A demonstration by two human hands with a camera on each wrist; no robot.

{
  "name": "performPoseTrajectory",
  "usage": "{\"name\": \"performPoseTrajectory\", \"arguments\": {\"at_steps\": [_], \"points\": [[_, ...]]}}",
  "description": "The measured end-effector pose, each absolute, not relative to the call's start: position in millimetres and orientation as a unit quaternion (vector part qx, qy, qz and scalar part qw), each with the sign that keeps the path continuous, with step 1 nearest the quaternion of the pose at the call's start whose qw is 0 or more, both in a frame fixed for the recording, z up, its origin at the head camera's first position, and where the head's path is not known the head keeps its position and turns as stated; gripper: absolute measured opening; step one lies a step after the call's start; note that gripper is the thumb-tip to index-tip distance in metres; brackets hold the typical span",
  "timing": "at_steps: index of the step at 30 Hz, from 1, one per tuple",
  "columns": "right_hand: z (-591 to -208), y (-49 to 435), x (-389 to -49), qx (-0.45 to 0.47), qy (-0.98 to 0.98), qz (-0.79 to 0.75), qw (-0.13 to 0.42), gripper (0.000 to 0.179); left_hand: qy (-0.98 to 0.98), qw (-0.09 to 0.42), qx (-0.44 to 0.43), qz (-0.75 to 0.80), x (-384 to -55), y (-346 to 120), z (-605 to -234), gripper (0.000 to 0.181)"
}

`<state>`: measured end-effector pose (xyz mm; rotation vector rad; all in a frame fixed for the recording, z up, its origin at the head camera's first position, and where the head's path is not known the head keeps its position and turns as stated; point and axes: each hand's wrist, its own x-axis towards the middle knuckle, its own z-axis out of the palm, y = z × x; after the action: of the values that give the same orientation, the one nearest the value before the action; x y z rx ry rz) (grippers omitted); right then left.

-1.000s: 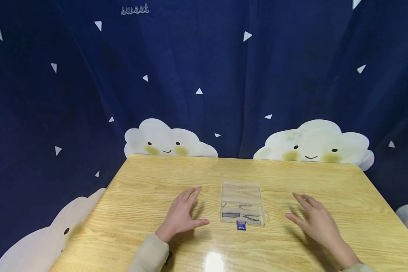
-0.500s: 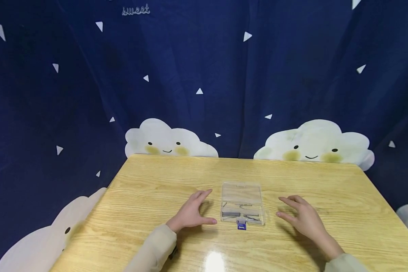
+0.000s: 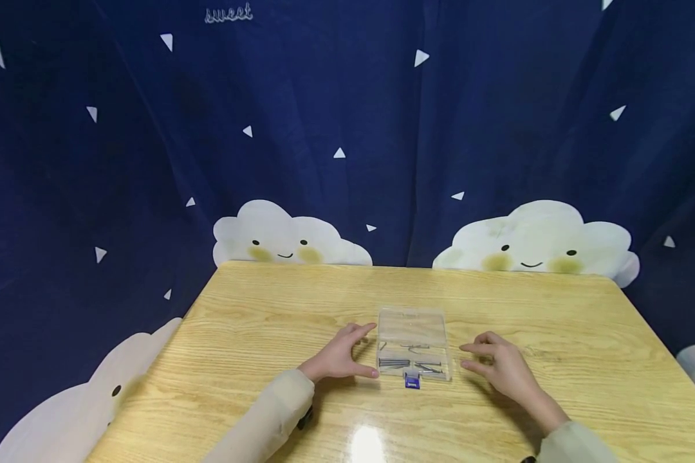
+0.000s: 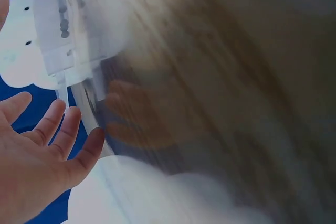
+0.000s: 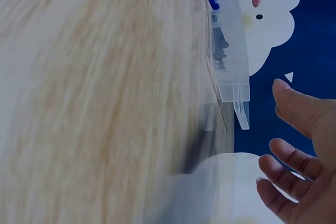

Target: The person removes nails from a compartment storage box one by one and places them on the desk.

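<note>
Clear box (image 3: 411, 329) lies between left hand (image 3: 342, 355) and right hand (image 3: 502, 365) (both loosely spread).

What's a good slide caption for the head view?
Left hand and right hand flank a clear plastic box holding thin metal pieces on a wood-grain table.
</note>
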<state>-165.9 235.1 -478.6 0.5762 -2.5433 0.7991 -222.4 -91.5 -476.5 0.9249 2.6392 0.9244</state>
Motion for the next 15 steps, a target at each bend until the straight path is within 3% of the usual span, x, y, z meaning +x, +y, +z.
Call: {"name": "performPoseTrajectory", "arguments": {"at_steps": [15], "points": [[-483.5,225.1,-173.4,0.232,-0.909,0.313,0.147,0.018,0.902,0.104,0.324,0.264,-228.5,-80.8,-482.4,0.089]]}}
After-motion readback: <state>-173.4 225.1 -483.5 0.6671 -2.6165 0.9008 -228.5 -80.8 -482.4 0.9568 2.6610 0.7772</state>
